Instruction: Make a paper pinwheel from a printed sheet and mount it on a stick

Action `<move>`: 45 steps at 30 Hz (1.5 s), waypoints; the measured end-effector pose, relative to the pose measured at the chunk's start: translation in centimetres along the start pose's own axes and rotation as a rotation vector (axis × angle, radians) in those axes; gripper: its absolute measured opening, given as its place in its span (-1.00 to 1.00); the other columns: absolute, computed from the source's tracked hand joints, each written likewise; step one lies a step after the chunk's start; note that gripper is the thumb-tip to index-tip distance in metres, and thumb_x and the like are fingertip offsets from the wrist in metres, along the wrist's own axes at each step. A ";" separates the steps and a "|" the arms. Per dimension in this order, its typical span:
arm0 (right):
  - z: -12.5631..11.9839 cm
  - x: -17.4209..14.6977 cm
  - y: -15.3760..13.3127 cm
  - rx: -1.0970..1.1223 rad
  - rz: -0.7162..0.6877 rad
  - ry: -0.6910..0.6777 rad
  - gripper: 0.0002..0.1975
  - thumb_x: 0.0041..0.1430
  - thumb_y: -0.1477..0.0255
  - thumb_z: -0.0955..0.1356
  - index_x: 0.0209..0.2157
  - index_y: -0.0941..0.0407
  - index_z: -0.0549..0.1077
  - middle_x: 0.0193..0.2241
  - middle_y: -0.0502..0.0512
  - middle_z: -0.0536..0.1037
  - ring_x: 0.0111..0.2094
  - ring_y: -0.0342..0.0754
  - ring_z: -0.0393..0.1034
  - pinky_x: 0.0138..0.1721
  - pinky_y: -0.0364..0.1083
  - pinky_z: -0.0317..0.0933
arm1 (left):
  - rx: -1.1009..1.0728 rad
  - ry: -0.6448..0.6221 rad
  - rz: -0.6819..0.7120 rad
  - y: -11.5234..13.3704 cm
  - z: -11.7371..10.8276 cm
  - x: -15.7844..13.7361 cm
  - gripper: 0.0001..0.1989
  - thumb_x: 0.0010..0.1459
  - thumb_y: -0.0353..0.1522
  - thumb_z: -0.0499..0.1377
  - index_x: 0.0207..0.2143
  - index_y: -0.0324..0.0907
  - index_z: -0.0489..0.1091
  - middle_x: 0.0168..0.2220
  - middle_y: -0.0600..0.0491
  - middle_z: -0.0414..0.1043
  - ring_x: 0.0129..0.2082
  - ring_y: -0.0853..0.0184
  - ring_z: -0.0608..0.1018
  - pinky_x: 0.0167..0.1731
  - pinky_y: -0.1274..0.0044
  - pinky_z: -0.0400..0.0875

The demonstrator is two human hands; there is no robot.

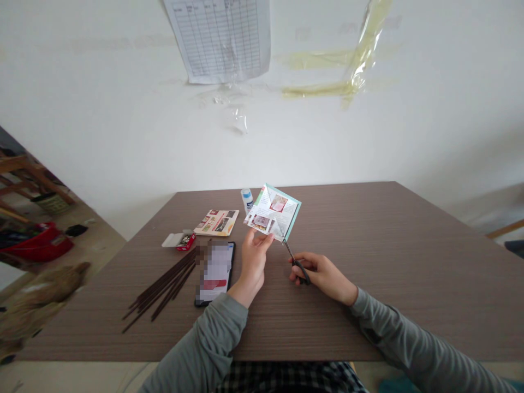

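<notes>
The right hand (317, 270) is closed around the handles of a pair of scissors (302, 271); fingers and thumb are set at the dark loops. The printed paper (282, 203) is gripped along its near edge by the left hand (254, 263), the thumb being laid on the printed face. The paper is held up over the table, its sides set aslant to the table's edges so that a corner is presented toward the person.

From the right hand, the paper is found forward and to the left. The long axis of the scissors is directed the same way, and the blade ends are brought to the paper's near corner, at the lower end of its teal border. Whether the paper has been entered by the blades cannot be determined. The left hand is the nearer of the two, being in contact with the paper; the right hand is separated from it by the blades.

Behind the paper, a small white-and-blue bottle (246, 200) is partly covered. To the left, a printed booklet (216, 222), an opened red box (185, 240), a phone (216, 273) and a loose fan of dark sticks (164, 284) are noted on the brown wood-grain table (393, 240). The table is placed against a white wall (123, 131), to which a ruled sheet (221, 46) and yellowed tape (319, 90) are fixed.
</notes>
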State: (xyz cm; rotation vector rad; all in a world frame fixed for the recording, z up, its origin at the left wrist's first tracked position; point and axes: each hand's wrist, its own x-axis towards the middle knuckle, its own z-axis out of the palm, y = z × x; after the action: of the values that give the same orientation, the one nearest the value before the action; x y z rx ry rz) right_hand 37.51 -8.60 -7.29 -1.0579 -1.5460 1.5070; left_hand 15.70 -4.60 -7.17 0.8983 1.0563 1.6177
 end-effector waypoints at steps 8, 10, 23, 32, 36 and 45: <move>-0.2 -0.2 -0.1 0.019 0.014 -0.018 -0.21 0.15 -0.39 0.76 0.00 -0.01 0.75 -0.26 0.25 0.89 -0.28 0.24 0.77 -0.03 0.22 0.68 | -0.005 -0.004 -0.004 0.1 0.0 0.0 -0.37 -0.09 -0.12 0.80 -0.04 -0.02 0.65 -0.10 -0.03 0.89 0.00 -0.02 0.87 0.24 0.17 0.68; -0.4 0.0 0.2 0.038 0.008 -0.047 -0.15 0.15 -0.44 0.73 0.03 0.01 0.74 -0.25 0.21 0.88 -0.29 0.19 0.76 -0.02 0.20 0.68 | -0.005 0.001 -0.001 0.1 0.0 0.0 -0.34 -0.09 -0.09 0.80 -0.02 -0.02 0.65 -0.10 -0.03 0.88 0.02 -0.03 0.87 0.26 0.16 0.67; -0.3 -0.4 -0.3 0.017 0.012 -0.032 -0.15 0.15 -0.44 0.74 0.02 0.01 0.74 -0.24 0.25 0.89 -0.27 0.21 0.76 -0.04 0.18 0.69 | -0.028 0.019 -0.010 0.2 0.0 0.0 -0.36 -0.06 -0.14 0.78 0.01 -0.02 0.66 -0.10 -0.02 0.88 0.04 -0.01 0.88 0.27 0.18 0.68; -0.3 -0.3 -0.1 0.036 0.004 -0.036 -0.19 0.17 -0.37 0.75 0.03 0.03 0.74 -0.26 0.25 0.87 -0.28 0.23 0.74 -0.03 0.21 0.69 | -0.037 0.029 -0.001 0.1 -0.1 0.1 -0.38 -0.05 -0.18 0.80 0.02 -0.03 0.69 -0.08 -0.03 0.92 0.03 -0.01 0.90 0.26 0.18 0.72; -0.5 -0.2 0.1 0.026 0.005 -0.068 -0.13 0.14 -0.41 0.75 0.05 0.04 0.72 -0.27 0.19 0.86 -0.29 0.18 0.73 -0.02 0.20 0.69 | -0.034 0.019 0.003 0.0 0.0 0.1 -0.34 -0.06 -0.13 0.79 0.04 -0.03 0.67 -0.08 -0.04 0.91 0.04 -0.01 0.89 0.27 0.18 0.70; -0.4 -0.4 -0.2 0.026 0.005 -0.039 -0.21 0.21 -0.36 0.75 0.04 0.03 0.75 -0.24 0.27 0.89 -0.27 0.22 0.76 -0.02 0.21 0.70 | -0.035 0.018 0.011 0.0 0.2 -0.1 -0.36 -0.07 -0.12 0.78 0.01 -0.02 0.67 -0.07 -0.04 0.90 0.03 0.00 0.87 0.27 0.18 0.67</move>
State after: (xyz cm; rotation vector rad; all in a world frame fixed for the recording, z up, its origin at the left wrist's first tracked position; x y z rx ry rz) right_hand 37.99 -8.84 -7.09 -1.0242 -1.5474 1.5550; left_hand 15.89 -4.61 -7.09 0.8693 1.0339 1.6513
